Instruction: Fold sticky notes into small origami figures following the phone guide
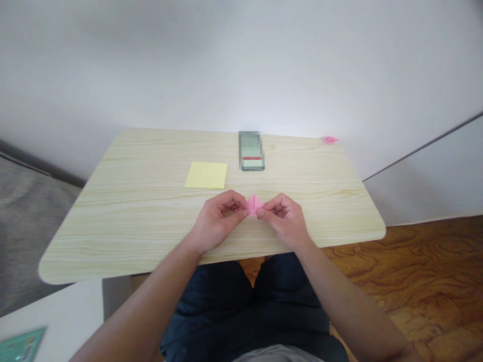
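Note:
A small folded pink paper (254, 204) is pinched between both hands just above the near middle of the pale wooden table (151, 221). My left hand (217, 221) grips its left side with curled fingers. My right hand (286, 218) pinches its right side between thumb and fingertips. The paper's pointed top shows between the hands; its lower part is hidden by my fingers.
A yellow square of paper (207, 175) lies flat behind my left hand. A phone (251, 151) lies further back at the centre. A small pink piece (329, 140) sits at the far right corner. White wall behind, wooden floor at right.

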